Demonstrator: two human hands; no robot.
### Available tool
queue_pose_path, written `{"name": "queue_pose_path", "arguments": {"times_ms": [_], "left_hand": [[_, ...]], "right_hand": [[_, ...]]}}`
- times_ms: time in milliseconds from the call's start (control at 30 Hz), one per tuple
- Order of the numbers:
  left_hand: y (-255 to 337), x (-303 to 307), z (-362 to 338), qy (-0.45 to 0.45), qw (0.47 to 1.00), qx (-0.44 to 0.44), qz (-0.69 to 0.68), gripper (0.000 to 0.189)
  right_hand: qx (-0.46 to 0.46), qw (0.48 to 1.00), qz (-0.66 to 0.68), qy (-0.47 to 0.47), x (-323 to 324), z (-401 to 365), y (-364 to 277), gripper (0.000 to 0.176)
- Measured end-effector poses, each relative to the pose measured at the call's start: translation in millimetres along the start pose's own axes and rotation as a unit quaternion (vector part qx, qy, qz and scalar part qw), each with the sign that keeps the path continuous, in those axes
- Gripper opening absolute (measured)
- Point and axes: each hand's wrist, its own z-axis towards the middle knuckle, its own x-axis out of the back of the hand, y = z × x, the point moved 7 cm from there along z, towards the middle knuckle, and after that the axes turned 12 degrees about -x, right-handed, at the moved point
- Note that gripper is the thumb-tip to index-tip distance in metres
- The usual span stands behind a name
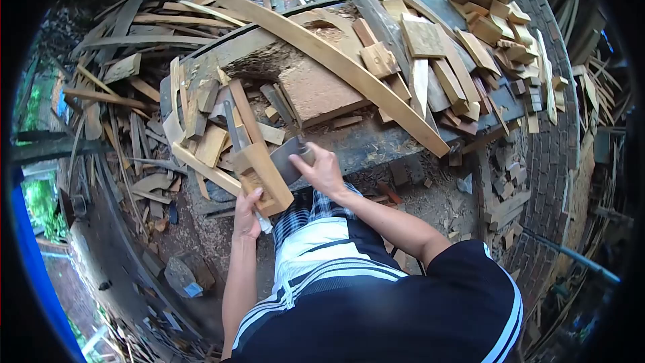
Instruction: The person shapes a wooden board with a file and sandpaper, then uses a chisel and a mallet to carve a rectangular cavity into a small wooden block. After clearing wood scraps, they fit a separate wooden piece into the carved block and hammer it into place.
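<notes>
The person's left hand point(246, 215) grips the near end of a pale wooden block point(267, 176), the fingers closed around its lower edge. The block stands tilted at the near edge of the worktop point(376, 142), a dark, heavy slab buried under timber scraps.

The right hand point(324, 169) is just beside the block on its right. Its fingers are wrapped around the short handle of a chopping blade point(285, 159). The broad grey metal lies against the block's right face. It is probably a hatchet or cleaver, though the view is too warped to tell which.

Below the hands, the person's knee in plaid shorts point(310, 208) rises toward the worktop's near edge.

Behind the block, a flat reddish board point(317, 92) lies near the middle of the worktop. A long curved plank point(336, 62) runs diagonally over it from the far left toward the right edge.

A heap of short offcuts point(487, 44) covers the worktop's far right corner. Thin slats and splinters point(144, 94) spread over its left side and onto the ground.

A curved brick wall point(554, 134) stands beyond the right edge.
</notes>
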Motion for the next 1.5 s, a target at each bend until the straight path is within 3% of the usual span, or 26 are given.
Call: {"name": "queue_pose_path", "arguments": {"times_ms": [100,167,233,267,300,333,367,400,433,467,533,567,600,633,700,767,833,933,1000,1100,1133,1233,1300,1333,1433,1500], "left_hand": [[-15,7,-7,0.038,0.998,-0.01,-0.045,0.055],[-26,23,-9,0.057,0.993,-0.001,-0.102,0.054],[-30,21,-15,0.063,0.979,0.026,-0.192,0.054],[-27,19,-15,0.063,0.978,0.024,-0.195,0.053],[-28,22,-15,0.066,0.978,0.019,-0.197,0.053],[-29,29,-16,0.084,0.979,0.011,-0.187,0.052],[-30,37,-18,0.102,0.979,0.004,-0.176,0.051],[-29,42,-21,0.106,0.978,0.0,-0.178,0.051],[-26,48,-24,0.106,0.98,-0.01,-0.167,0.05],[-23,53,-25,0.105,0.982,-0.019,-0.155,0.05],[-18,61,-29,0.097,0.983,-0.025,-0.156,0.049],[-15,63,-30,0.089,0.983,-0.031,-0.155,0.049],[-13,64,-33,0.091,0.98,-0.037,-0.174,0.049],[-12,67,-35,0.095,0.979,-0.044,-0.176,0.049],[-12,79,-39,0.117,0.979,-0.046,-0.161,0.047],[-13,84,-44,0.123,0.977,-0.054,-0.164,0.046],[-8,84,-49,0.147,0.97,-0.062,-0.183,0.044],[-7,85,-53,0.171,0.964,-0.067,-0.192,0.046],[-10,87,-56,0.184,0.96,-0.064,-0.204,0.046],[-17,91,-54,0.193,0.957,-0.058,-0.21,0.047],[-16,88,-53,0.189,0.958,-0.061,-0.205,0.046],[-16,80,-48,0.196,0.953,-0.079,-0.216,0.045],[-16,71,-46,0.141,0.959,-0.081,-0.231,0.043],[-18,72,-45,0.146,0.957,-0.078,-0.239,0.042],[-12,60,-45,0.148,0.956,-0.071,-0.242,0.041],[-14,57,-44,0.158,0.95,-0.076,-0.259,0.045]], "right_hand": [[0.036,0.993,-0.103,-0.046,-20,-12,-37,0.03],[0.035,0.993,-0.075,-0.084,-22,-6,-43,0.03],[-0.126,0.949,-0.024,-0.288,-30,-11,-43,0.03],[-0.084,0.956,-0.05,-0.276,-21,-9,-49,0.032],[0.107,0.98,-0.082,-0.15,-6,1,-67,0.034],[0.065,0.986,-0.065,-0.137,12,16,-54,0.036],[0.116,0.992,-0.022,-0.04,43,30,-59,0.031],[0.07,0.995,-0.064,0.033,79,41,-69,0.026],[0.046,0.996,-0.011,0.074,109,70,-46,0.021],[-0.043,0.993,0.044,0.106,143,87,-31,0.019],[-0.016,0.983,0.071,0.171,207,140,20,0.018],[-0.072,0.981,0.029,0.179,229,146,24,0.027],[-0.023,0.973,-0.067,0.222,257,178,63,0.028],[-0.084,0.954,-0.161,0.238,272,196,87,0.027],[-0.112,0.944,-0.182,0.252,290,229,137,0.027],[-0.044,0.93,-0.258,0.258,289,234,127,0.027],[-0.044,0.963,-0.16,0.211,277,229,109,0.037],[-0.132,0.976,-0.098,0.142,257,248,117,0.044],[-0.091,0.952,-0.256,0.143,244,258,112,0.05],[-0.083,0.916,-0.353,0.169,237,262,96,0.057],[-0.016,0.885,-0.406,0.228,230,245,76,0.061],[0.06,0.871,-0.418,0.251,225,229,57,0.063],[-0.005,0.947,-0.304,0.106,231,253,81,0.063],[-0.048,0.968,-0.232,0.088,234,255,89,0.057],[-0.135,0.983,-0.114,0.051,230,249,101,0.04],[-0.141,0.99,-0.022,-0.006,221,251,112,0.035]]}}
